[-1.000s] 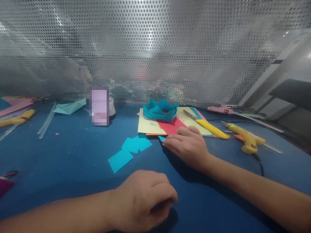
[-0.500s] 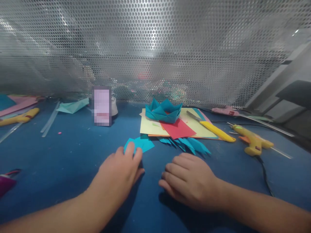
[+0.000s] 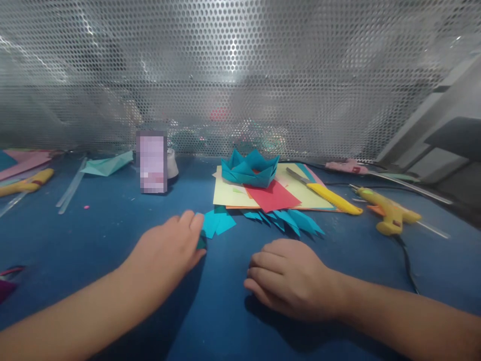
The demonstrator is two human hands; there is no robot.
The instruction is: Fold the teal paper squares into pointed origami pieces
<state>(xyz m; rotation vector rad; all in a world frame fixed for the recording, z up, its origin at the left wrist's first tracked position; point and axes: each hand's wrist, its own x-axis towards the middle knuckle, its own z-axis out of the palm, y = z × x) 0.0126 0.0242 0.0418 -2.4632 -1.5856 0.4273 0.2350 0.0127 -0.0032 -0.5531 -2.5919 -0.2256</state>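
My left hand (image 3: 171,245) is closed, with a small piece of blue paper (image 3: 202,241) between its thumb and fingers. Just beyond its fingertips lie more blue paper squares (image 3: 221,222) on the blue tabletop. To the right, my right hand (image 3: 285,278) rests with its fingers curled inward; whatever may be inside it is hidden. Ahead of that hand is a row of folded pointed blue paper pieces (image 3: 289,220). Behind them a blue folded-paper crown shape (image 3: 250,170) sits on a stack of coloured paper sheets (image 3: 225,195), with a red paper piece (image 3: 274,195) in front.
A yellow utility knife (image 3: 334,199) lies across the sheets. Right of it is a yellow glue gun (image 3: 389,208) with a cord; another glue gun (image 3: 35,183) lies far left. A blurred-out phone (image 3: 153,163) stands upright. A perforated metal screen (image 3: 233,75) closes the back.
My left hand has drawn back slightly to the left from the blue squares, and a blue paper piece now shows in its grip. My right hand has stayed nearly still.
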